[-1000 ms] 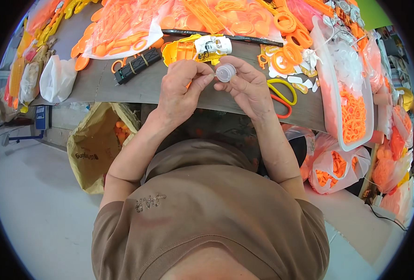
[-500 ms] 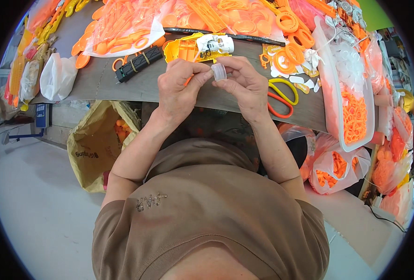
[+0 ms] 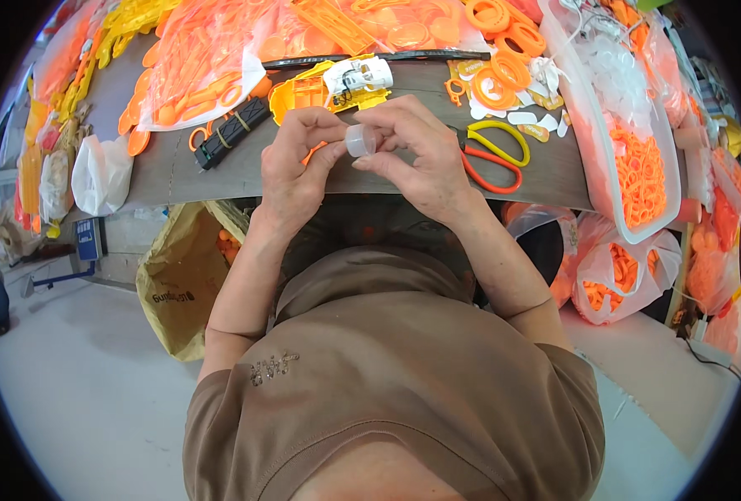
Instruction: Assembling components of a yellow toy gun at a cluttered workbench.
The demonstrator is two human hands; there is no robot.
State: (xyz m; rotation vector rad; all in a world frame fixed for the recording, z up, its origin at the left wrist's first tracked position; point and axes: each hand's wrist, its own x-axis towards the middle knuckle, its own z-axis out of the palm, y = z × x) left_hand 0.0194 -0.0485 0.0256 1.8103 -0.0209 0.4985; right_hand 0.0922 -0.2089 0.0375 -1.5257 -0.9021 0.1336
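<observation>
In front of my chest, over the table's near edge, a small clear plastic cup (image 3: pixel 359 140) is held on its side between my hands. My right hand (image 3: pixel 420 154) pinches it from the right, fingers above and thumb below. The closed fingertips of my left hand (image 3: pixel 297 171) meet its left side. A small orange plastic piece (image 3: pixel 313 153) shows between the left thumb and fingers, mostly hidden. Just beyond my hands lies a yellow plastic housing (image 3: pixel 299 93) with a white wired part (image 3: pixel 358 79). Scissors (image 3: pixel 504 154) with one yellow and one red handle loop lie beside my right hand.
Orange plastic parts in clear bags (image 3: pixel 212 50) cover the far table. A black bar (image 3: pixel 230 134) lies at left, near a white bag (image 3: pixel 101 175). On the right stands a translucent bin (image 3: pixel 672 179) of orange rings. A paper sack (image 3: pixel 178 292) sits below the table.
The table and its things appear shifted in the picture as the view has moved. Both hands have moved slightly left with the cup, which has turned a little. Both still grip.
</observation>
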